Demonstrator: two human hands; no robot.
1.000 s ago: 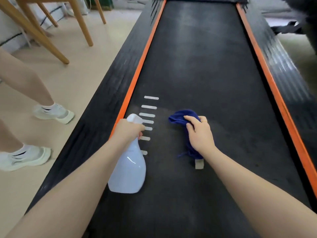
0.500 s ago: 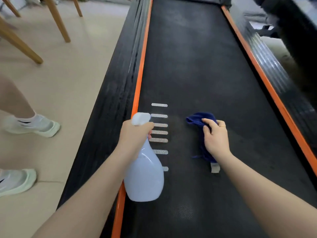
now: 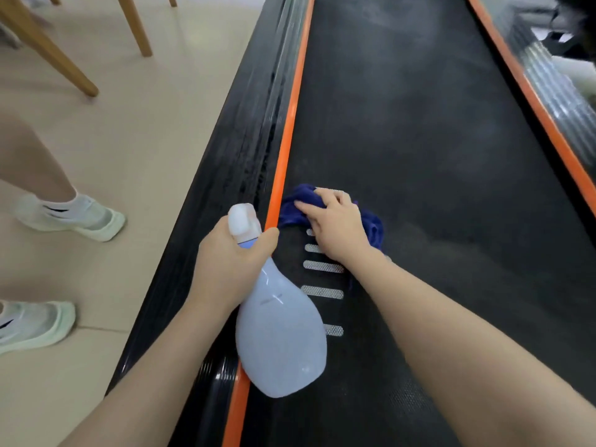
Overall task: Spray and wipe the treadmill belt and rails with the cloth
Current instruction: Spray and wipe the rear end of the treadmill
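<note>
The blue cloth (image 3: 300, 204) lies bunched on the treadmill belt (image 3: 419, 140), right against the orange strip (image 3: 283, 162) at the belt's left edge. The right hand (image 3: 338, 225) lies on top of it, fingers curled over the folds and pressing it down; part of the cloth shows behind the wrist. Just beside it, the left hand (image 3: 232, 256) has its grip wrapped round the neck of a pale spray bottle (image 3: 280, 330), thumb across the front below the white nozzle. The bottle hangs tilted, its round body over the orange strip and the belt's near left part.

A column of short grey marks (image 3: 322, 291) runs along the belt under the right wrist and beside the bottle. Left of the orange strip is the black left rail (image 3: 245, 150), ridged and glossy. The right rail (image 3: 554, 91) with its own orange line slants down the far right side.

On the tiled floor (image 3: 135, 140) left of the treadmill stands another person, seen only as bare legs and pale shoes (image 3: 74, 217), close to the left rail. Wooden legs (image 3: 48, 50) of furniture stand farther back. The belt ahead and to the right of the cloth is bare and dark.
</note>
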